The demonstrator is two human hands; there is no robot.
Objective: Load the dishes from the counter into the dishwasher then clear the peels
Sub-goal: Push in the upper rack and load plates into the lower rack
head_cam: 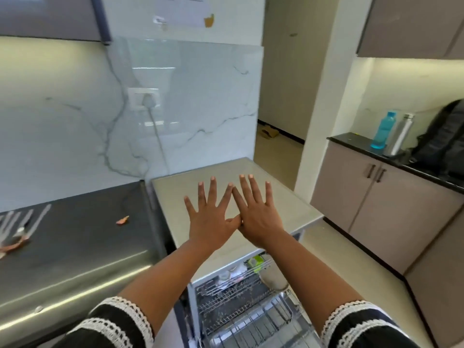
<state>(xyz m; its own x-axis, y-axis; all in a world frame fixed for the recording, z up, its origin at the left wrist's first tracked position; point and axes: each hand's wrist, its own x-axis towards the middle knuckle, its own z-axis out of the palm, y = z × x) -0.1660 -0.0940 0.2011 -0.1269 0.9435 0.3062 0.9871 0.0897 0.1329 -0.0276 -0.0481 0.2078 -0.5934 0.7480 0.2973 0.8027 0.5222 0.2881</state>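
Observation:
My left hand [209,217] and my right hand [256,212] are held out side by side above the pale top of the dishwasher [288,197], fingers spread straight, thumbs touching, holding nothing. Below them the dishwasher stands open, its wire racks [238,305] pulled out with a few items, including a green one [256,262]. On the steel counter [75,247] to the left lie forks and other cutlery [20,222], blurred. An orange peel [122,220] lies mid-counter. More peels [13,246] lie at the left edge.
A cable runs from a wall socket [144,97] down the marble backsplash. On a dark counter at the right stand a blue bottle [383,130], a steel bottle [399,135] and a black backpack [442,136]. Cabinets line the right side beyond a strip of floor.

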